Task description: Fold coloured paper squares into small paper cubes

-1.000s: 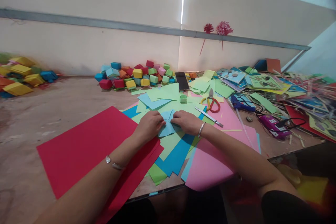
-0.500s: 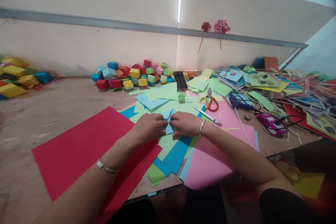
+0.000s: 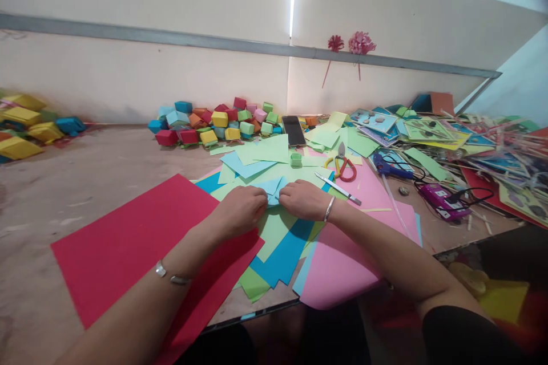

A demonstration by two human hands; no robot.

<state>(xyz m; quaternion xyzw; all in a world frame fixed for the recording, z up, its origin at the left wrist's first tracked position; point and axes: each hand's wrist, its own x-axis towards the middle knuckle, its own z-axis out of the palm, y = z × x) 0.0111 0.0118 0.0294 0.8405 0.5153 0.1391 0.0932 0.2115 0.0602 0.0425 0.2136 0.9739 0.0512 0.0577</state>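
A small light blue folded paper (image 3: 274, 189) is held between my two hands, over layered green and blue sheets at the table's middle. My left hand (image 3: 245, 208) pinches its left side with the fingers curled together. On its right side, my right hand (image 3: 302, 199) grips it with closed fingers. Part of the paper is hidden behind the fingertips. Large red sheets (image 3: 141, 239) lie under my left forearm, and a pink sheet (image 3: 342, 262) lies under my right one. A craft knife (image 3: 338, 187) rests just beyond my right hand.
Red-and-yellow-handled scissors (image 3: 341, 165), a small green paper box (image 3: 295, 159) and a phone (image 3: 293, 130) lie beyond my hands. Colourful paper boxes (image 3: 220, 120) line the wall. A blue glue gun (image 3: 391, 166) and a purple power strip (image 3: 444, 201) are at right.
Both hands have curled their fingers more tightly, and the light blue paper between them has lifted and folded up from the sheets below.
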